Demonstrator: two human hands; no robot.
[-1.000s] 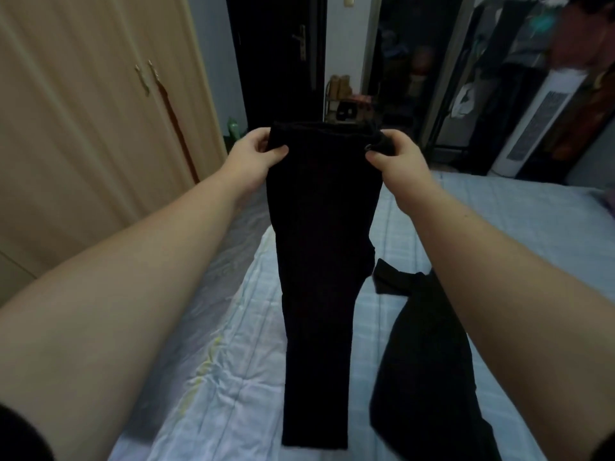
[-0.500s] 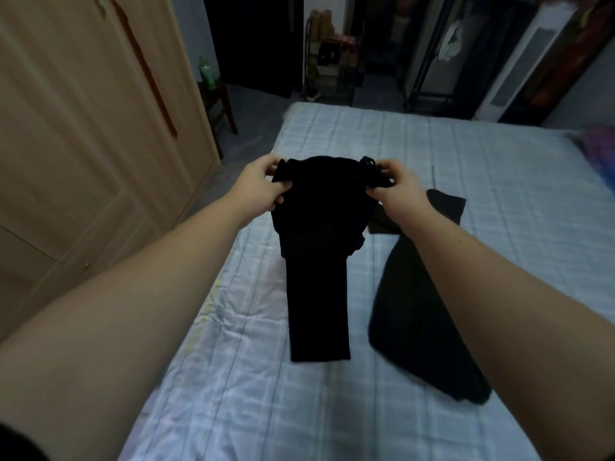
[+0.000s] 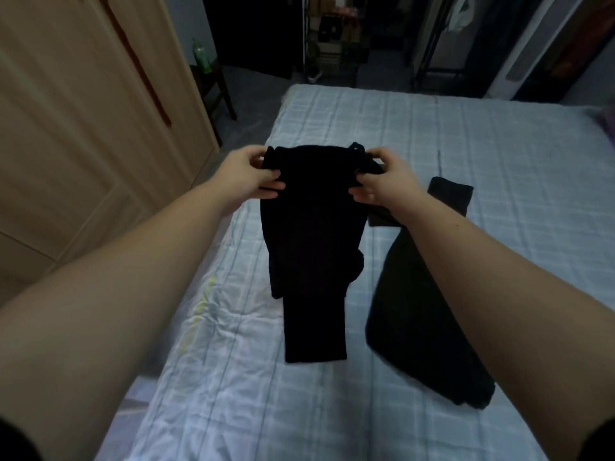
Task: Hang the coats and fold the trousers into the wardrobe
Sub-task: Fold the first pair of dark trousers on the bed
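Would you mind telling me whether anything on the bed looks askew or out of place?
Only a little. The second dark garment lies unfolded and slanted across the bed, beside the black trousers held at the waistband by the left hand and right hand. The sheet looks wrinkled near the left edge. Nothing appears spilled or damaged.

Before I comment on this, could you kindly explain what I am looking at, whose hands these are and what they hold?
There is no machine here: a person wears a wide-angle camera on the head, looking forward and down, so you see their own bare arms. The left hand and the right hand each pinch a side of the waistband of black trousers, whose legs lie on the pale checked bed. A second dark garment lies flat beside them, to the right. The wooden wardrobe stands on the left.
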